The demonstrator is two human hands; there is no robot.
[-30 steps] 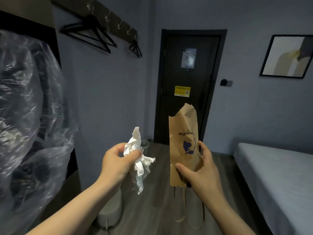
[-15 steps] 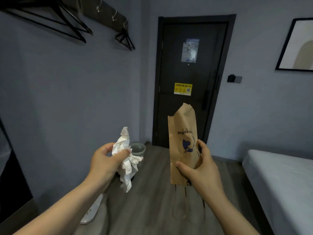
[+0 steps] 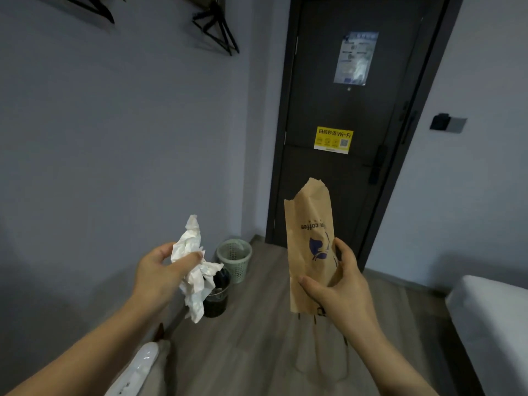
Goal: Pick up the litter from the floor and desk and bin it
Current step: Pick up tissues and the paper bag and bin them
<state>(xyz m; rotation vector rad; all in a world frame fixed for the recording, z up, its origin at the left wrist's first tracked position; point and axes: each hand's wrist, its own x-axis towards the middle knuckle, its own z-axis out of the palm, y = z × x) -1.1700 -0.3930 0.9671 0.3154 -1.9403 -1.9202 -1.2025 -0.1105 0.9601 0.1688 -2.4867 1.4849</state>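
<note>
The fingers (image 3: pixel 187 260) of the left hand (image 3: pixel 160 271) pinch a crumpled white paper tissue (image 3: pixel 197 284), whose creased folds poke up above the grip and trail raggedly below it. The right hand (image 3: pixel 341 290) curls its thumb and fingers round the lower half of a flat brown paper bag (image 3: pixel 310 224) with a wrinkled, torn top, inverted "coffee" lettering and a blue leaf logo. Both are held in the air, short of a pale green perforated plastic wastebasket (image 3: pixel 235 261) on the floor.
</note>
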